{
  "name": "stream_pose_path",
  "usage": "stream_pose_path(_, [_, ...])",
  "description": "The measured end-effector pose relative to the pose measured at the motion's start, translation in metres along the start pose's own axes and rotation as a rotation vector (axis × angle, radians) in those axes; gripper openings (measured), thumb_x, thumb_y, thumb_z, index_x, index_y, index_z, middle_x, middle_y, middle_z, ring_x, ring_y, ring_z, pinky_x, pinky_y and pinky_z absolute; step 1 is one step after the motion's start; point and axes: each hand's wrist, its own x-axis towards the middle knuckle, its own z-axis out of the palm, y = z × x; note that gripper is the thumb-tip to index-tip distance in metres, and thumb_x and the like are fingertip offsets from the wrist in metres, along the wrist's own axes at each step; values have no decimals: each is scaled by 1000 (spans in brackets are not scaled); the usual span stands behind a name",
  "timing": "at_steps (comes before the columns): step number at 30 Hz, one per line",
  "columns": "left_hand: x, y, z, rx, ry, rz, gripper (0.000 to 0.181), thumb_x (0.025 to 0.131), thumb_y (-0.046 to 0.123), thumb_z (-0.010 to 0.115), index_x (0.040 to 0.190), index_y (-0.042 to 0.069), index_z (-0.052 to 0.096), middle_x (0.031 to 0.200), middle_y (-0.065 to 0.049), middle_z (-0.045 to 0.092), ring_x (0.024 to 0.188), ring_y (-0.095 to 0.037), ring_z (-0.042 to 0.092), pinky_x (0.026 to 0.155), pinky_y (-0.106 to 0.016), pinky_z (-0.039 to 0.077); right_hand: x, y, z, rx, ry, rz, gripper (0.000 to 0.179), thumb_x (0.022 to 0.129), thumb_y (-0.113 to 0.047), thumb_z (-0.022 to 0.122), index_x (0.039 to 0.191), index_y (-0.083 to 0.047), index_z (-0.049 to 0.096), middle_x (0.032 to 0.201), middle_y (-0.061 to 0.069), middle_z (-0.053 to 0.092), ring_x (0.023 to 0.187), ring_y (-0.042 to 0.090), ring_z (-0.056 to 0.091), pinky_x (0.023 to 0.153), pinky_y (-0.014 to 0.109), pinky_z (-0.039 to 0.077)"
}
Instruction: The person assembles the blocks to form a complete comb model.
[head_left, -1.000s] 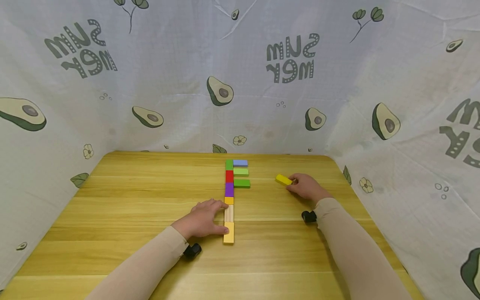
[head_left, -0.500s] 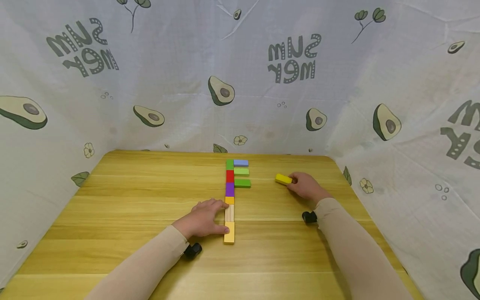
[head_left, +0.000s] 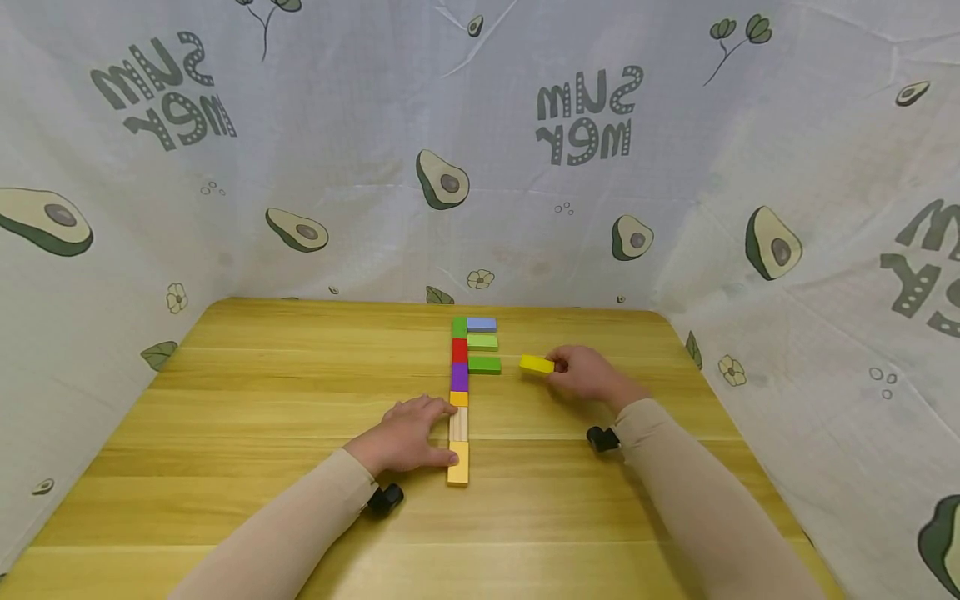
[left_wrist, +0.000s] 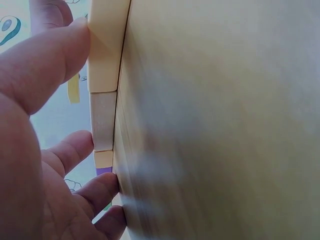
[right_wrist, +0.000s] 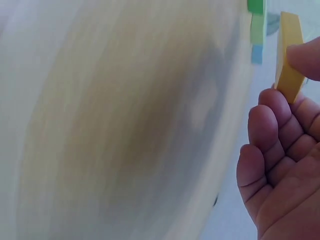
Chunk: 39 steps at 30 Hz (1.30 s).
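My right hand (head_left: 588, 372) pinches a yellow wooden block (head_left: 537, 364) between thumb and fingers, to the right of a column of blocks. In the right wrist view the thumb presses the yellow block (right_wrist: 290, 55) from one side, with the other fingers curled below. My left hand (head_left: 405, 435) spreads beside the column's near end. Its thumb touches the pale orange block (head_left: 458, 472), and a fingertip is at the plain wood block (head_left: 458, 425). Farther along lie the small orange block (head_left: 459, 399), purple block (head_left: 459, 377), red block (head_left: 460, 350) and green block (head_left: 459, 327).
Three blocks jut right from the column: a blue block (head_left: 482, 325), a light green block (head_left: 482, 342) and a darker green block (head_left: 484, 365). The wooden table (head_left: 247, 433) has a printed avocado cloth (head_left: 360, 150) behind it and at both sides.
My right hand has carried the yellow block left toward the jutting blocks and turned it nearly level in the head view. The left hand and the column have stayed put.
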Motion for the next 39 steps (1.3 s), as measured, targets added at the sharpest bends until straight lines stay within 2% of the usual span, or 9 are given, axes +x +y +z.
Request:
stream_pose_path(6, [0, 1, -1, 7, -2, -6, 75, 88, 50, 82, 151, 20, 53, 157, -7, 52, 156, -40, 34, 127, -64, 22, 2, -17, 9, 0, -52, -22, 31, 96, -17, 72, 121, 1, 70, 91, 6, 64, 77, 17, 54, 69, 28, 48])
stream_pose_path(14, [-1, 2, -1, 6, -4, -2, 74, 89, 50, 82, 151, 20, 53, 156, -7, 51, 156, -40, 34, 127, -64, 23, 3, -26, 21, -15, -107, -7, 29, 95, -18, 72, 120, -4, 70, 89, 3, 63, 72, 16, 56, 65, 26, 48])
stream_pose_path(21, [0, 1, -1, 11, 1, 4, 75, 88, 50, 82, 150, 20, 54, 152, -6, 54, 151, -37, 42, 126, -63, 26, 3, -34, 26, -18, -131, -37, 28, 96, -17, 73, 121, -4, 71, 89, 3, 64, 72, 16, 56, 68, 28, 49])
stream_pose_path(27, [0, 0, 0, 7, -6, -6, 75, 88, 50, 82, 151, 21, 53, 156, -6, 51, 155, -38, 36, 127, -64, 22, 3, -39, 31, -13, -149, -60, 27, 96, -16, 72, 119, -3, 71, 88, 3, 64, 70, 14, 55, 66, 28, 49])
stream_pose_path(34, [0, 1, -1, 10, 1, -4, 76, 88, 51, 82, 151, 20, 53, 155, -6, 53, 153, -38, 39, 127, -63, 23, 2, -43, 35, -35, -150, -54, 26, 96, -16, 72, 120, -4, 71, 87, 2, 62, 70, 15, 54, 66, 28, 47])
stream_pose_path(39, [0, 1, -1, 0, -4, -16, 76, 88, 51, 82, 152, 21, 53, 158, -7, 50, 157, -40, 33, 129, -64, 19, 3, -46, 38, -40, -157, -52, 28, 97, -16, 72, 122, -4, 70, 88, 3, 63, 70, 15, 54, 66, 28, 47])
